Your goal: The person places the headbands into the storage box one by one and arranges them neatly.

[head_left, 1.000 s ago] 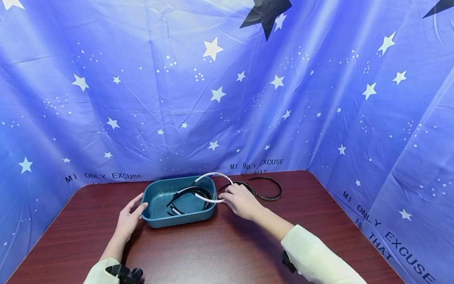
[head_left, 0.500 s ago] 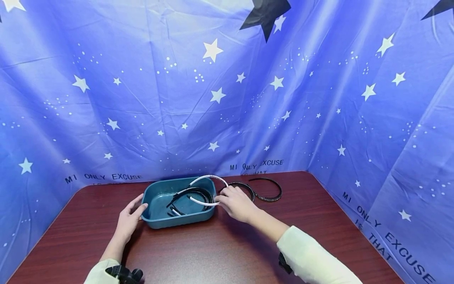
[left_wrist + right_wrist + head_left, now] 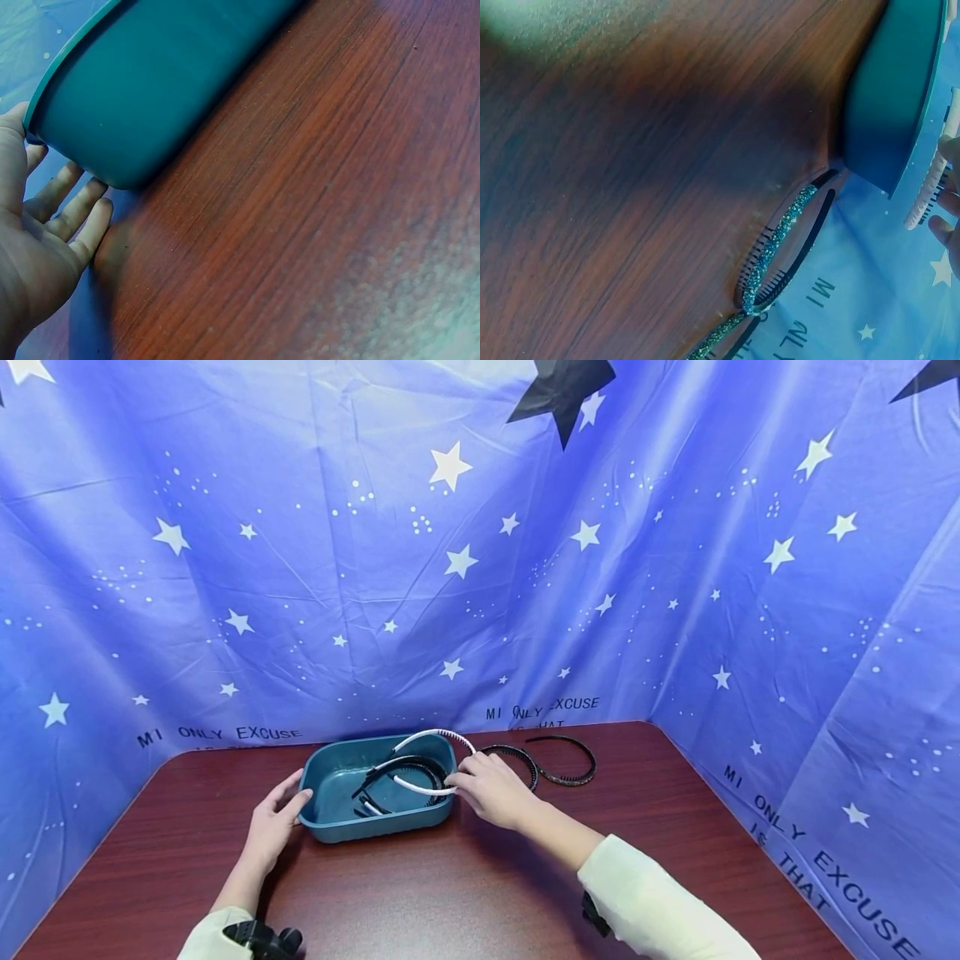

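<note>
A white headband [image 3: 411,787] with comb teeth is pinched in my right hand [image 3: 491,789], its open ends over the right part of a teal plastic basin [image 3: 375,833]. My left hand [image 3: 272,827] holds the basin's left end, thumb at the rim and fingers against the outer wall in the left wrist view. Inside the basin, several dark headbands [image 3: 429,763] lie together at the right, partly hidden by the white one. In the right wrist view, the fingers [image 3: 946,234] grip the white headband [image 3: 930,187] and are cut off by the frame edge.
Right of the basin, two black headbands lie on the dark red table [image 3: 390,910]: a nearer one [image 3: 534,770], partly behind my right hand, and a farther one [image 3: 592,764]. In the right wrist view one glitters [image 3: 769,251]. A blue star-print curtain [image 3: 375,568] surrounds the table.
My right hand has moved slightly left and down, carrying the white headband farther over the basin. The left hand and basin have hardly moved.
</note>
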Available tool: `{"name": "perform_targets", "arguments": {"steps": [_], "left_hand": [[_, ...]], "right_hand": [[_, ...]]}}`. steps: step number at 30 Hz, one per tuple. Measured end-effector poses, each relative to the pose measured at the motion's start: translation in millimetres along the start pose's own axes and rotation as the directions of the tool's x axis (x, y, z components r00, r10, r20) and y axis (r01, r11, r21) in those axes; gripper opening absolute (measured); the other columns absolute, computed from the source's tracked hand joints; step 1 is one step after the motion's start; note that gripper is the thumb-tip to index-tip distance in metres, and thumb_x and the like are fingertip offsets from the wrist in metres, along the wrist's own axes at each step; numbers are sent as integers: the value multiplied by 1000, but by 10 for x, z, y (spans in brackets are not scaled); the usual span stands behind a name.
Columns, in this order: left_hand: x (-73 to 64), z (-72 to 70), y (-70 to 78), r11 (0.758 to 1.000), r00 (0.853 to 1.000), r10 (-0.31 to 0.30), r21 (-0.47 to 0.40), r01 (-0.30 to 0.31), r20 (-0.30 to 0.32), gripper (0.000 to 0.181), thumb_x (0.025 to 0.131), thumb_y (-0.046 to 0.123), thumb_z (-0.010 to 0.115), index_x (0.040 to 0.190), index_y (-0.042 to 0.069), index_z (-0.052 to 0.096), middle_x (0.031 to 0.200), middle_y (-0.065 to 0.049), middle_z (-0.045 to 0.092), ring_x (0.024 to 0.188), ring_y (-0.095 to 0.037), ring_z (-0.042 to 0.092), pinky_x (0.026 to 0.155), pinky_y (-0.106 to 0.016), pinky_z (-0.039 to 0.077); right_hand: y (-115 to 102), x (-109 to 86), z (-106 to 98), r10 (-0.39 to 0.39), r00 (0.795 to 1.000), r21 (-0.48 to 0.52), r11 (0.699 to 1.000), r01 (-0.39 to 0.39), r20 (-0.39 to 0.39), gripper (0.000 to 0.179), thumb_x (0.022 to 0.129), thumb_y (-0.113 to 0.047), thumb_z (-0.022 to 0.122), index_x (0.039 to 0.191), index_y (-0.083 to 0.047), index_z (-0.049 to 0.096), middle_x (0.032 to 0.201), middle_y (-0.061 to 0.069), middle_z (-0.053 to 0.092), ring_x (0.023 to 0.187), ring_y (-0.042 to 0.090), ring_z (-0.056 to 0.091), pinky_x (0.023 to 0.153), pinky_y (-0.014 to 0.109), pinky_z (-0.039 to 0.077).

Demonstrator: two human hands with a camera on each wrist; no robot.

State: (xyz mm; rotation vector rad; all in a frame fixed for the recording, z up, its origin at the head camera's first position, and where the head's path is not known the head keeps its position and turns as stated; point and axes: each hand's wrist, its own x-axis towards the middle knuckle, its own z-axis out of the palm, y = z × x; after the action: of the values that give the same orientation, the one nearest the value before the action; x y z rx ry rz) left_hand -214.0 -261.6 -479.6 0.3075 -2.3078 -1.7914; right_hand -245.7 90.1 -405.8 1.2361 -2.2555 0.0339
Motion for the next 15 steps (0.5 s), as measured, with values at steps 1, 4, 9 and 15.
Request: {"name": "perform_targets", "arguments": {"steps": [1, 4, 9, 15], "left_hand": [[2, -1, -2, 1000, 1000, -2, 0, 2, 1, 53, 94, 33, 55, 142, 14, 41, 128, -12, 48, 83, 10, 53, 69, -15, 51], [4, -8, -6, 1000, 1000, -2, -1, 2, 10, 54, 95, 33, 54, 143, 13, 40, 132, -14, 47, 83, 11, 52, 69, -14, 50], [3, -20, 5, 1000, 1000, -8, 1, 7, 23, 54, 95, 33, 52, 144, 14, 37, 135, -18, 45, 82, 13, 50, 70, -13, 49], [7, -19, 8, 1000, 1000, -8, 1, 8, 29, 55, 95, 35, 53, 144, 14, 37, 135, -18, 45, 83, 12, 50, 70, -13, 49]], "right_hand": [[-6, 4, 2, -2, 1000, -4, 1000, 2, 1, 15, 87, -22, 65, 101, -23, 68, 90, -6, 61, 87, 14, 54, 71, 28, 42], [-24, 19, -2, -5, 1000, -4, 1000, 5, 2, 15, 86, -21, 66, 101, -23, 68, 90, -7, 61, 87, 14, 54, 71, 27, 41], [-58, 57, -3, -5, 1000, -1, 1000, 5, 10, 15, 87, -23, 65, 102, -24, 68, 91, -7, 61, 88, 13, 54, 73, 27, 42], [-97, 72, 4, -11, 999, 8, 1000, 11, 39, 16, 88, -23, 64, 103, -24, 67, 92, -6, 61, 88, 13, 54, 73, 27, 42]]}}
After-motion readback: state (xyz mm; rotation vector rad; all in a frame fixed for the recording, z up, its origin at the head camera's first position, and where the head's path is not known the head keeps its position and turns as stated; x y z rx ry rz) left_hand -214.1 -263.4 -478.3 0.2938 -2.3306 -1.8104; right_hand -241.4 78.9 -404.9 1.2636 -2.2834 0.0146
